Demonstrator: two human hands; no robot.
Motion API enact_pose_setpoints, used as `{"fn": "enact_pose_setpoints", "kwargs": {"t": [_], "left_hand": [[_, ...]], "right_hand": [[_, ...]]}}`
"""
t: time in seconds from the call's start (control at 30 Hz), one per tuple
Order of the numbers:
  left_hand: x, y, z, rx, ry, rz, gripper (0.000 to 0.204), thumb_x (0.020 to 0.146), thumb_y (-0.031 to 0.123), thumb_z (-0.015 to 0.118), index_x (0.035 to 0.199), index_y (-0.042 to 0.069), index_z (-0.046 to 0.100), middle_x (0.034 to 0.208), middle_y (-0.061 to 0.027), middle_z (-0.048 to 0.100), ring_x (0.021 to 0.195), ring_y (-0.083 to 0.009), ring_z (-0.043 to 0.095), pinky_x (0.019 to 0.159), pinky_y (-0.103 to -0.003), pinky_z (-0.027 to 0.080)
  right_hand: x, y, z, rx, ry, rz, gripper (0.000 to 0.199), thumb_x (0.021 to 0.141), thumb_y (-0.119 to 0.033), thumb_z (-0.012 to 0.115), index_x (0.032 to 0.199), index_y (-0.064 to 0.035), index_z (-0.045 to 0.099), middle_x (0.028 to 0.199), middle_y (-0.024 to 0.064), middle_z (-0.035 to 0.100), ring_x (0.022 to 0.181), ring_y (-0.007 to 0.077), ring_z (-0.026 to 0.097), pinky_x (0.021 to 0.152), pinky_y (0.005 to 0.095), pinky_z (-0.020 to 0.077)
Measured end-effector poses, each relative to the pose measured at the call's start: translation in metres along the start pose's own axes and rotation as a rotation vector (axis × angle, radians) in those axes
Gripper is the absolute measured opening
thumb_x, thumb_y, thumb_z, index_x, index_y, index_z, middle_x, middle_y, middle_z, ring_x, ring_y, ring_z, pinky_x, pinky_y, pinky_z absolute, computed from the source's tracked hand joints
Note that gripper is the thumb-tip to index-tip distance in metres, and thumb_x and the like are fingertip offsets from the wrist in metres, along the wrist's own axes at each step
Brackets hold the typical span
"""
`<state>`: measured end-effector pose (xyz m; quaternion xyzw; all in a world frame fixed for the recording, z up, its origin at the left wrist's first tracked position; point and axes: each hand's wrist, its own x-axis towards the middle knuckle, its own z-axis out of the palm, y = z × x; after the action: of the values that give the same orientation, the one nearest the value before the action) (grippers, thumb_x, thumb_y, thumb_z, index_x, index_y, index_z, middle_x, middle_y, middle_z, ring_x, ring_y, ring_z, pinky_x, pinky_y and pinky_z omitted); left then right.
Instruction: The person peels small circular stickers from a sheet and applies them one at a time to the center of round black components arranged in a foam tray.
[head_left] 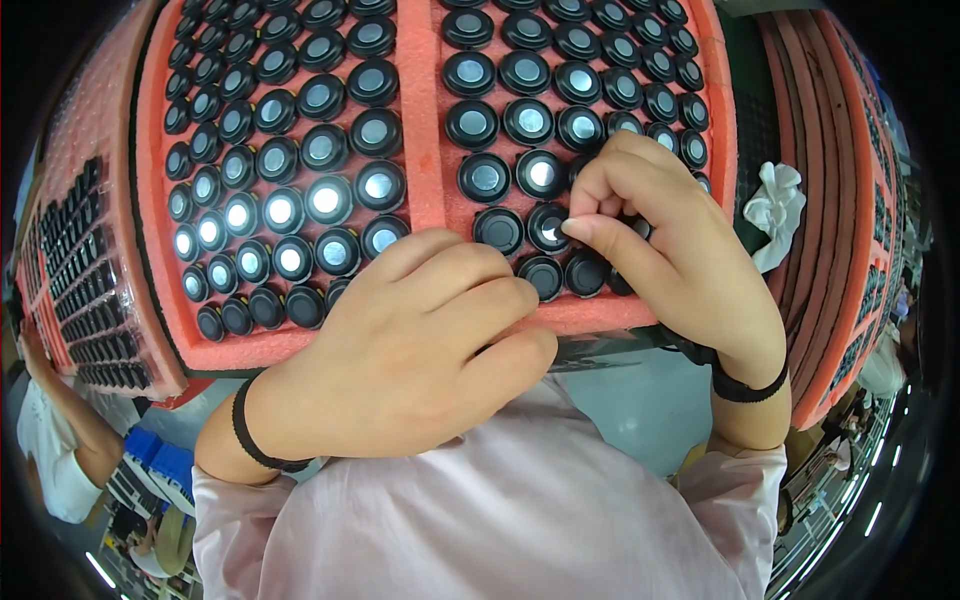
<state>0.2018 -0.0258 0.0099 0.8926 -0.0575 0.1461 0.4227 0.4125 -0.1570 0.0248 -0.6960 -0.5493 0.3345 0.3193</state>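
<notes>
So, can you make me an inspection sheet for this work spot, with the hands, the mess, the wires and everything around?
Surface: pink foam tray, split by a strip down its middle.
Job's things: rows of round black pieces in both sections; many have shiny silver centres, some near the lower edge look dark.
Clutter: crumpled white scrap right of the tray; cloth or paper, can't tell.
Left hand: back up, fingers curled, over the tray's lower edge; grip hidden.
Right hand: thumb and finger nearly together over the lower pieces; can't tell if they hold anything.
Cables: nothing seen.
Surroundings: stacked pink foam trays at right; person in a white top at left.
</notes>
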Motion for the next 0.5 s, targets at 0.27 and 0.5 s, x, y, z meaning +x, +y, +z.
{"fn": "enact_pose_setpoints", "kwargs": {"t": [0.27, 0.5], "left_hand": [[0.001, -0.0037, 0.0095, 0.294, -0.036, 0.067, 0.016, 0.078, 0.012, 0.073, 0.086, 0.008, 0.06, 0.119, -0.0128, 0.073, 0.113, -0.0312, 0.068, 0.104, -0.055, 0.051], [0.003, -0.0048, 0.0118, 0.303, -0.028, 0.056, 0.015, 0.079, 0.008, 0.071, 0.082, 0.008, 0.056, 0.119, -0.0139, 0.074, 0.114, -0.0299, 0.07, 0.108, -0.057, 0.049]], "right_hand": [[0.0038, 0.009, 0.0057, -0.196, 0.018, -0.098, 0.011, 0.089, -0.004, 0.07, 0.091, -0.002, 0.06, 0.084, 0.009, 0.051, 0.081, 0.0262, 0.052, 0.077, 0.037, 0.0442], [0.0043, 0.0102, 0.0074, -0.258, 0.025, -0.117, 0.012, 0.089, -0.007, 0.07, 0.09, -0.0024, 0.06, 0.083, 0.0095, 0.051, 0.081, 0.0278, 0.053, 0.078, 0.0384, 0.0441]]}}
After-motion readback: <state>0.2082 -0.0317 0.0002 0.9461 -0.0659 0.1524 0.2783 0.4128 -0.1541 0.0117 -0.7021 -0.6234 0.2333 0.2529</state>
